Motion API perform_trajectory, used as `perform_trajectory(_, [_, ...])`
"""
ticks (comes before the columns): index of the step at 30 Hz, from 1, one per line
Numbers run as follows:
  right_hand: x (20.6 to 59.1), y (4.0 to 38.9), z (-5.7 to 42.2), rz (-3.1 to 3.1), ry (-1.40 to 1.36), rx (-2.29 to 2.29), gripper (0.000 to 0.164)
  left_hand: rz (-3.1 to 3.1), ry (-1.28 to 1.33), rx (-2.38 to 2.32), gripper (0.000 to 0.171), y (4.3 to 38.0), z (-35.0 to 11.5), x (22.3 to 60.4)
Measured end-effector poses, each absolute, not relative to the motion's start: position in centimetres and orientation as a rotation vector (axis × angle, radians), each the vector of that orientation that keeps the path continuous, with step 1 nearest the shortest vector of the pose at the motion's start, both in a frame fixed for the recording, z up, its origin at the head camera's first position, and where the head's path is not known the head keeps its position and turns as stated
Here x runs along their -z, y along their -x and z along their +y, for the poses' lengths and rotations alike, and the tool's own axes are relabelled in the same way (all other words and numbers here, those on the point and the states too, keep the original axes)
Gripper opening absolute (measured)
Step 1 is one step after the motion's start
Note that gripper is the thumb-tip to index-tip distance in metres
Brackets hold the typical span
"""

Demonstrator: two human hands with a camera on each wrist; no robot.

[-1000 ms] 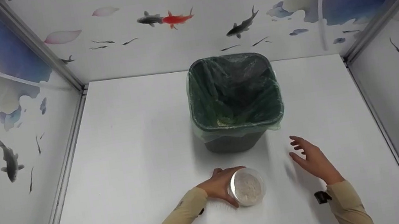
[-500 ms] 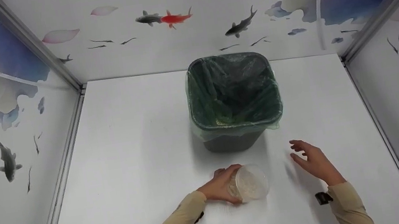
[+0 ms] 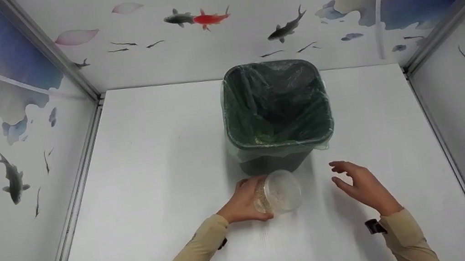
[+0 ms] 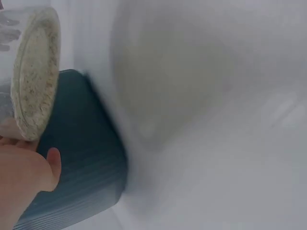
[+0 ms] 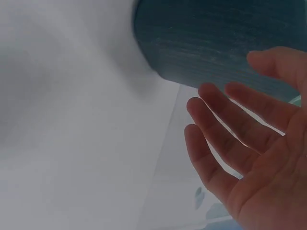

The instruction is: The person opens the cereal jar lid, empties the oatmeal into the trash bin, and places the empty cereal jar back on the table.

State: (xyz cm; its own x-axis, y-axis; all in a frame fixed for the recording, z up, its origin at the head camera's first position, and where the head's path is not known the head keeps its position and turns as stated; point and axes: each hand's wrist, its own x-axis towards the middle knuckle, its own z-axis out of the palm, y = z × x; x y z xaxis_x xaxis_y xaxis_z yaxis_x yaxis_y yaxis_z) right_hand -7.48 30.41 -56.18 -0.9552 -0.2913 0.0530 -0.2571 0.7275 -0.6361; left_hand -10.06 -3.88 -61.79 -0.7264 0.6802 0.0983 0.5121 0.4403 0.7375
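Clear tub point(image 3: 284, 191) has shifted farther off & tipped right, now just by near side of bin point(image 3: 267, 163), L hand point(image 3: 242, 202) fingers curled round it, R hand point(image 3: 363, 184) fingers loosely spread w/ nothing held, prob. putting tub within reach of bin.

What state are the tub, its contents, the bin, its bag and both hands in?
Clear tub: off the table, mouth tilted rightward
Pale grainy stuff: inside the tub, at its base
Bin: upright, open-topped
Green bag: lining the bin, folded over its rim
Left hand: gripping the tub
Right hand: holding nothing
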Motion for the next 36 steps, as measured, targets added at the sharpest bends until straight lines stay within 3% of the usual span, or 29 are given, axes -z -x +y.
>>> perform_trajectory(12, [52.2,7.1,25.3,2.783,0.769,1.019,0.063,2.553,-1.083,-1.1,0.097,10.2,-2.7,59.0])
perform_trajectory(21, [52.8,6.9,23.0,2.726,0.864,0.978,0.091,2.578,-1.103,-1.047,0.096,9.9,-1.9,58.5])
perform_trajectory(28, [53.4,6.4,22.1,2.742,0.865,0.977,0.1,2.646,-1.084,-0.959,0.099,9.3,-1.7,58.2])
perform_trajectory(36, [53.7,6.1,21.8,2.821,0.883,0.872,0.097,2.679,-1.145,-0.892,0.103,9.2,-1.7,58.3])
